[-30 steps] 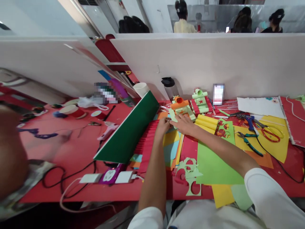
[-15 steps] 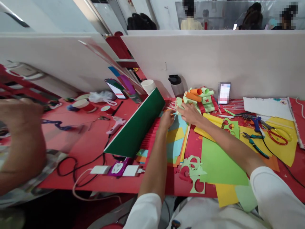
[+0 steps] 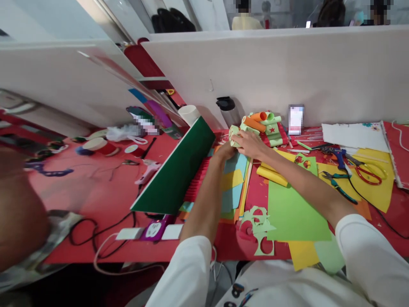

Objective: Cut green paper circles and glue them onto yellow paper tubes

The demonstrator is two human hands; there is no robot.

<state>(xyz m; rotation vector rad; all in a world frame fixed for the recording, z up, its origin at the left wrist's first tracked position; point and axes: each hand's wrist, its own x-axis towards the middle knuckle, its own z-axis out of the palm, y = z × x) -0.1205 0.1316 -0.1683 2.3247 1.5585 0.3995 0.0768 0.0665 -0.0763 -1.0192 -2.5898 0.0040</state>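
Observation:
My right hand curls over a small pale green paper piece at the back of the table. My left hand is close under it, with its fingertips hidden behind the paper and the other hand. Just beyond stands a paper craft model with rolled orange tubes, pale green tubes and a red star. Beneath my forearms lie stacked blue and yellow paper sheets. A yellow paper roll rests beside my right forearm.
A dark green board leans on the left, near a pink glue gun. Pliers and scissors lie on the right. A bottle and a phone stand at the back. Another person's arm is at far left.
My hands have come closer together, the left now partly behind the right at the pale green paper piece. The view has shifted slightly, and the other person's arm has moved lower.

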